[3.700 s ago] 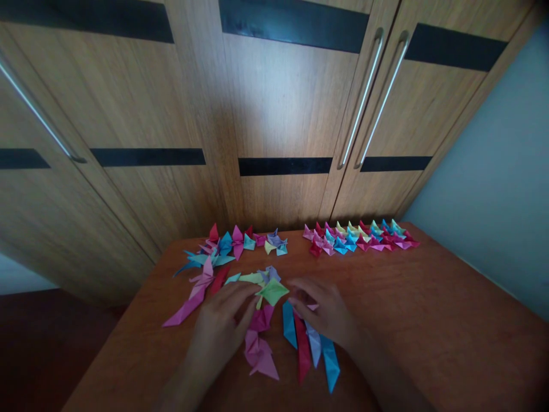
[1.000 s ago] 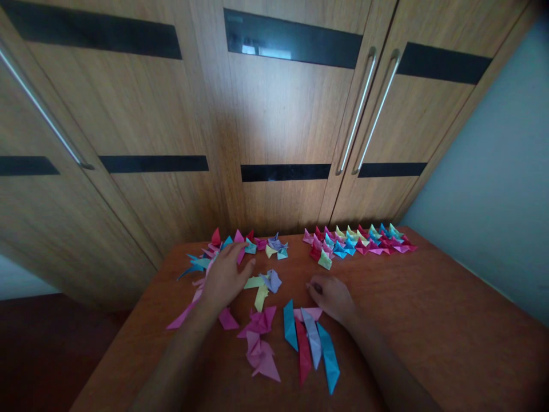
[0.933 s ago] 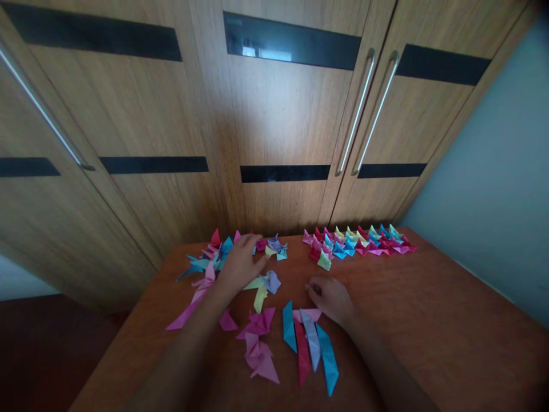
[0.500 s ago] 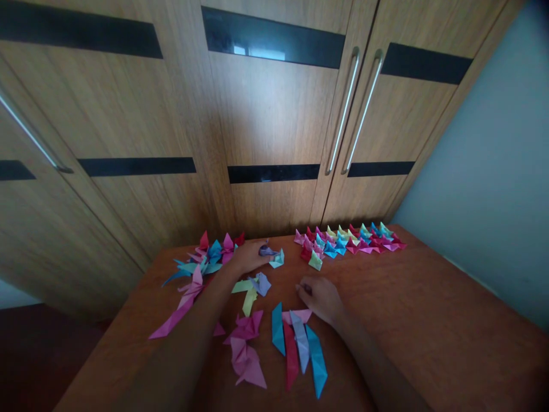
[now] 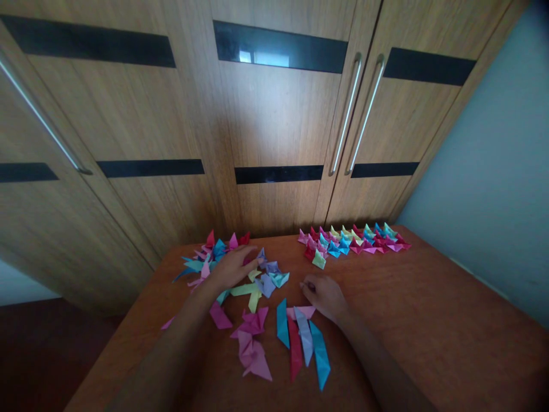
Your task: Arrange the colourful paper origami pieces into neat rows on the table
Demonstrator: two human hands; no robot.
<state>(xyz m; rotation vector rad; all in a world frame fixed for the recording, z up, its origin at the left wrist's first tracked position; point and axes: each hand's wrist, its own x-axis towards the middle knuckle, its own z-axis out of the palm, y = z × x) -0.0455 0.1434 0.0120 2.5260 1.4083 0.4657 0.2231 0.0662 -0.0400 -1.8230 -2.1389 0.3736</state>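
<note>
My left hand (image 5: 235, 268) reaches over the left-hand folded paper pieces, its fingers stretched out and apart. Close to its fingertips stands a purple folded paper piece (image 5: 262, 256); whether they touch is unclear. Just right of it are another purple piece (image 5: 271, 267), a light blue piece (image 5: 279, 279) and a lavender piece (image 5: 266, 285). A pale yellow strip-like piece (image 5: 244, 289) lies below the hand. My right hand (image 5: 323, 294) rests on the table with curled fingers and nothing visible in them, beside a pink folded strip (image 5: 305, 312).
Rows of small folded paper pieces (image 5: 355, 240) stand at the back right of the wooden table (image 5: 412, 309). Colourful pieces (image 5: 218, 249) cluster at the back left. Nearer are blue (image 5: 319, 355) and red strips (image 5: 295, 349) and pink pieces (image 5: 255, 355). Wardrobe doors (image 5: 274, 114) rise behind.
My left hand has drawn back left from the purple and light blue pieces, and its fingers have opened. Those pieces now sit lower, beside the lavender one. My right hand stays in place.
</note>
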